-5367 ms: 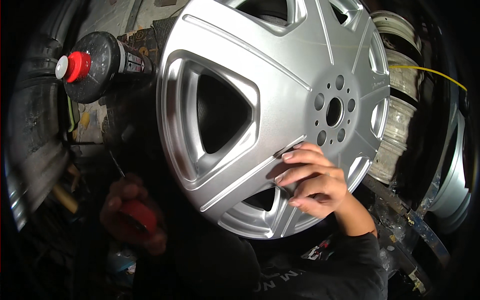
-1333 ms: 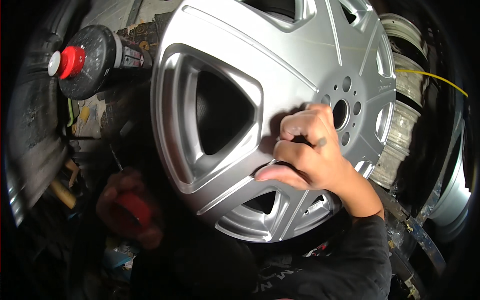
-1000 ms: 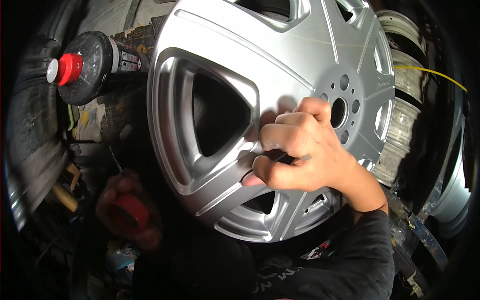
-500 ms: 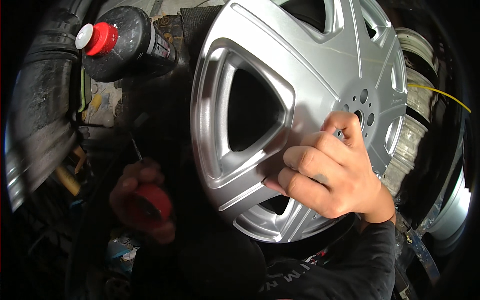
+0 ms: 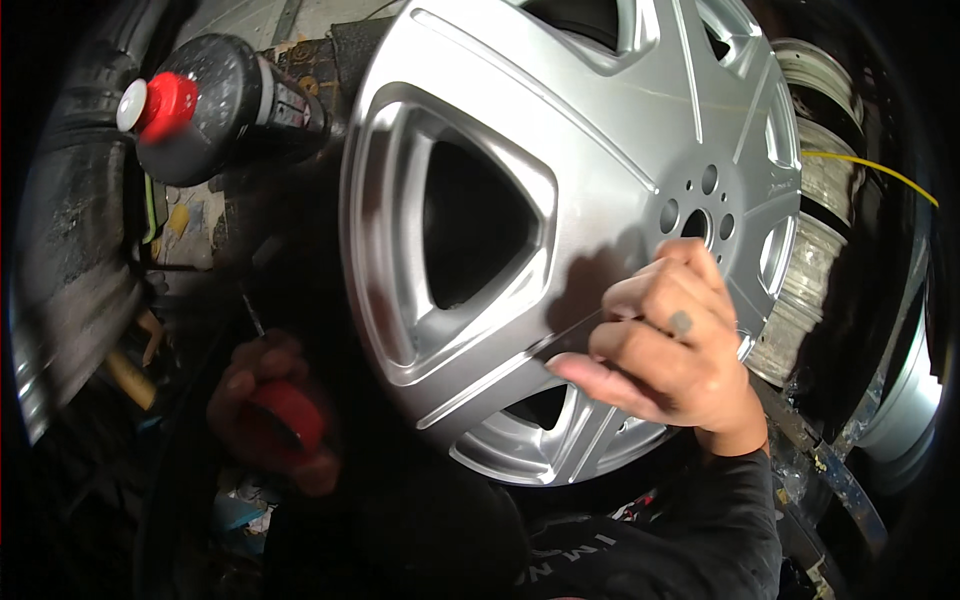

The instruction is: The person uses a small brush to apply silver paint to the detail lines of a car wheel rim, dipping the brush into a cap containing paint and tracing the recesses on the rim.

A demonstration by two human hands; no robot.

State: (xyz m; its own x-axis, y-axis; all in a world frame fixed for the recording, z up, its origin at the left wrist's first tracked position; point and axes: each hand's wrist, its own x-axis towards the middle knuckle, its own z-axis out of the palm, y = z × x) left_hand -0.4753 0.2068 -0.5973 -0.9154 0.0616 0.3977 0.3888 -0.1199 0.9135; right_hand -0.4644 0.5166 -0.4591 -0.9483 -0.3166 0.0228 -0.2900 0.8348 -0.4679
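A silver alloy wheel rim [image 5: 600, 130] fills the middle, tilted, with broad spokes and bolt holes round its hub. Over the lower spokes, near the hub, is my right hand [image 5: 680, 335]. Its fingers are curled in and the thumb sticks out to the left; whatever they may hold is hidden. In dark shade left of the rim, my left hand [image 5: 270, 400] is wrapped round a red, round, ring-like thing [image 5: 290, 418] with a dark middle. A thin, pale stick [image 5: 253, 315] rises just above those fingers; its kind I cannot make out.
A black bottle [image 5: 205, 110] with a red and white cap lies at the upper left. More wheel rims [image 5: 825, 165] are stacked behind on the right, with a yellow cord [image 5: 870, 165] beside them. A wooden handle [image 5: 130, 380] shows at the far left.
The whole view has shifted, so the rim and bottle sit further left. My right hand has moved a little down from the hub, and its thumb has come out from the fingers. The left hand keeps its hold.
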